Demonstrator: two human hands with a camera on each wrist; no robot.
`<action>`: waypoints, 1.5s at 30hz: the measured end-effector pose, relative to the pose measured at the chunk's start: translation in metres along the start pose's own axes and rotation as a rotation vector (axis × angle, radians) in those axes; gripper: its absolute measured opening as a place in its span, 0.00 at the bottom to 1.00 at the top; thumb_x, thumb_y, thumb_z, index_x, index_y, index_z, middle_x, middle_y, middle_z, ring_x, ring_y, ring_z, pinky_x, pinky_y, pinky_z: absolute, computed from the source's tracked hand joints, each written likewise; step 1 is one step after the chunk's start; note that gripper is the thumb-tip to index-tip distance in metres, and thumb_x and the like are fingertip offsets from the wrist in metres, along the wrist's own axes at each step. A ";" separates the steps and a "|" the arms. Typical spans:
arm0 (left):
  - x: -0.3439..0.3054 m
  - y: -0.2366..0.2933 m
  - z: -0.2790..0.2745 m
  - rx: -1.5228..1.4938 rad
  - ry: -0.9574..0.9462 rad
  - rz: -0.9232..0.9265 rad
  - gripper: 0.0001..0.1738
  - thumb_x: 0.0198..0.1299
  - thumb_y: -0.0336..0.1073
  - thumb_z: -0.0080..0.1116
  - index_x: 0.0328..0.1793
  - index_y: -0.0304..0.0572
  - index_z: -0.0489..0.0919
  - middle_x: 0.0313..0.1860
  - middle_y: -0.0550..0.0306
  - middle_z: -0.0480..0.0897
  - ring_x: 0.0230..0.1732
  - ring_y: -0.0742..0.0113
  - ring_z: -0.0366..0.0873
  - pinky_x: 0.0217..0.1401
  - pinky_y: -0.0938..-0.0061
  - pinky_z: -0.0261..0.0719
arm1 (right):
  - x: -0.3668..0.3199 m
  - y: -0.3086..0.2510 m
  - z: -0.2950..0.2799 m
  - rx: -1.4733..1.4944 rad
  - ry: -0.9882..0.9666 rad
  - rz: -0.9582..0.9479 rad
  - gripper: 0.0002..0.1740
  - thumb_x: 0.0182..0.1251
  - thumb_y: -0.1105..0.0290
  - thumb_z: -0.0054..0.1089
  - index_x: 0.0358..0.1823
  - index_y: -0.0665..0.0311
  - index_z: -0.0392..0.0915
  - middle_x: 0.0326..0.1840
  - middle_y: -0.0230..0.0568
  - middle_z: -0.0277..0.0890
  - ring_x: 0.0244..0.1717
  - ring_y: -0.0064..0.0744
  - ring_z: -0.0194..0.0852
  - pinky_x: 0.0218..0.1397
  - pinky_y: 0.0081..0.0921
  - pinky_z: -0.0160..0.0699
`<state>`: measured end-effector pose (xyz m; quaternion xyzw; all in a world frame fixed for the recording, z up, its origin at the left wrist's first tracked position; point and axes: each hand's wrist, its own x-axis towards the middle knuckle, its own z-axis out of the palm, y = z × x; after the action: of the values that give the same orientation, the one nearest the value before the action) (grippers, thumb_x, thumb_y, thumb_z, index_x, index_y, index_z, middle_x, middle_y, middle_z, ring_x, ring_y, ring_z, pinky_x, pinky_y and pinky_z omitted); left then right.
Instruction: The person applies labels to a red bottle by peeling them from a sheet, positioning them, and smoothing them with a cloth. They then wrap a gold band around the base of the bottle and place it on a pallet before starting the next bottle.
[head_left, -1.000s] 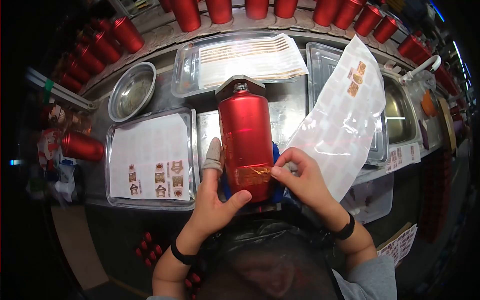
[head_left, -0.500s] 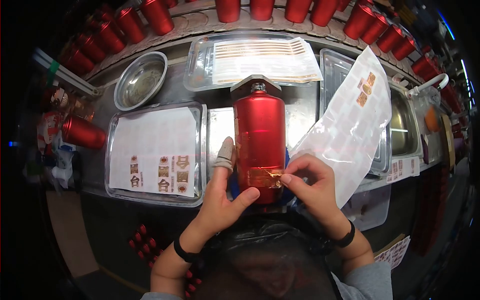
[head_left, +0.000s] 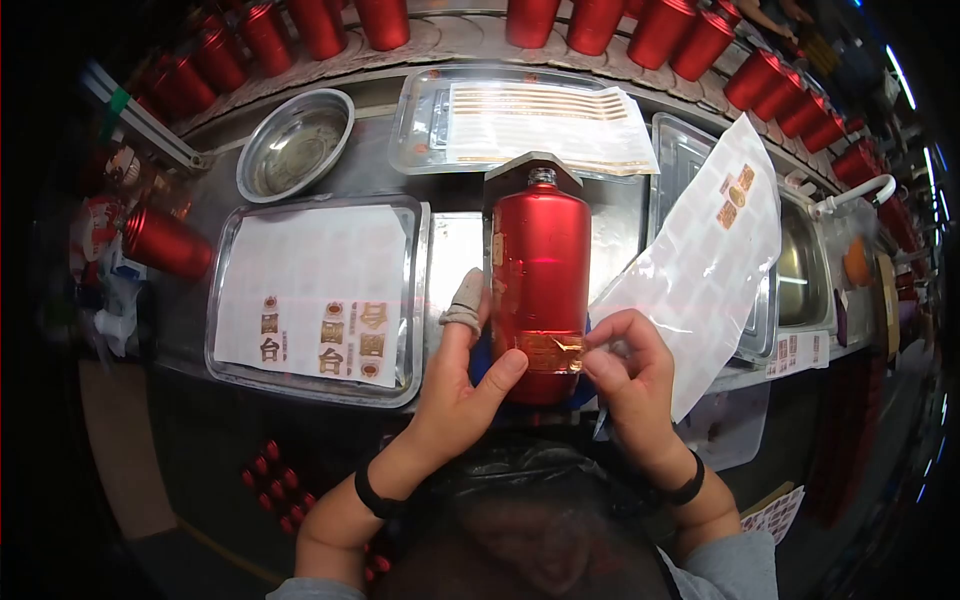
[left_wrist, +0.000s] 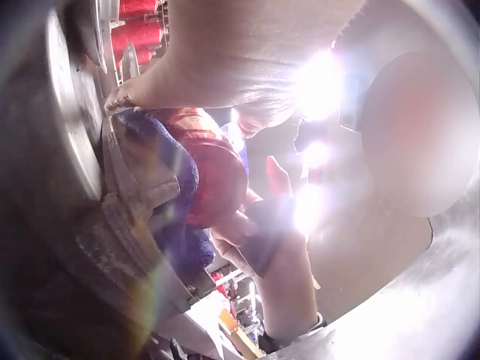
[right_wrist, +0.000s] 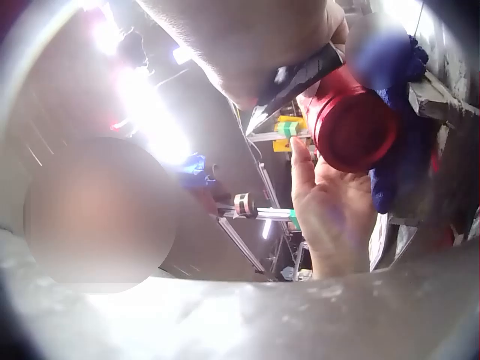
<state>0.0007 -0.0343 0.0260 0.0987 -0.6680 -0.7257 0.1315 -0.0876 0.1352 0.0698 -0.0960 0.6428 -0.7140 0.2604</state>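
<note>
A red bottle [head_left: 541, 270] with a clear neck lies in a cradle padded with blue cloth [left_wrist: 176, 161], its base toward me. A shiny gold label [head_left: 553, 352] wraps across its lower part. My left hand [head_left: 455, 385] holds the bottle's left side, thumb on the front by the label and a pale cover on one fingertip. At the label's right end, thumb and forefinger of my right hand [head_left: 632, 375] pinch its edge. A dark flat tool [right_wrist: 296, 88] with a pointed end is tucked in that same hand. Fingers behind the bottle are hidden.
A tray [head_left: 418, 300] with a sticker sheet stands left, beside a metal bowl [head_left: 297, 145]. Behind the bottle is a tray [head_left: 405, 140] of gold-striped sheets. A glossy backing sheet [head_left: 705, 260] lies right, near a sink [head_left: 800, 262]. Red bottles [head_left: 660, 32] line the far conveyor.
The head view has shifted, so the bottle and both hands appear further right. The label's lifted, crinkled right end now lies flatter against the bottle. The left thumb has moved up to the label.
</note>
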 end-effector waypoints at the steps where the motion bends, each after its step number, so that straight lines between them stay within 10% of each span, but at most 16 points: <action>1: 0.000 0.000 0.000 0.001 0.001 0.002 0.47 0.69 0.40 0.60 0.81 0.23 0.44 0.79 0.32 0.58 0.81 0.51 0.54 0.80 0.64 0.51 | 0.001 -0.002 0.000 -0.083 -0.009 -0.004 0.08 0.64 0.77 0.66 0.40 0.68 0.74 0.37 0.32 0.77 0.33 0.13 0.72 0.38 0.14 0.73; 21: -0.001 -0.010 -0.003 -0.097 0.027 0.016 0.43 0.73 0.41 0.53 0.81 0.25 0.45 0.78 0.28 0.57 0.81 0.47 0.54 0.80 0.64 0.53 | -0.003 -0.013 0.025 -0.268 -0.167 -0.344 0.06 0.68 0.75 0.64 0.39 0.68 0.75 0.30 0.30 0.79 0.30 0.13 0.74 0.34 0.13 0.72; 32: 0.007 -0.002 0.010 -0.017 0.079 0.059 0.49 0.63 0.40 0.67 0.78 0.19 0.50 0.74 0.33 0.64 0.76 0.51 0.62 0.78 0.64 0.58 | -0.001 -0.006 0.004 -0.080 -0.044 -0.003 0.08 0.76 0.67 0.55 0.45 0.65 0.75 0.34 0.27 0.76 0.27 0.07 0.63 0.28 0.10 0.59; 45: 0.006 0.000 0.012 -0.098 0.082 0.014 0.45 0.66 0.37 0.64 0.79 0.21 0.51 0.74 0.38 0.65 0.76 0.57 0.62 0.77 0.67 0.59 | 0.001 -0.001 0.006 -0.077 0.007 0.031 0.06 0.70 0.75 0.63 0.42 0.66 0.75 0.33 0.27 0.76 0.30 0.09 0.70 0.33 0.09 0.69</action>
<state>-0.0083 -0.0249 0.0274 0.1172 -0.6262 -0.7522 0.1684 -0.0860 0.1294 0.0719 -0.0934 0.6722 -0.6849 0.2651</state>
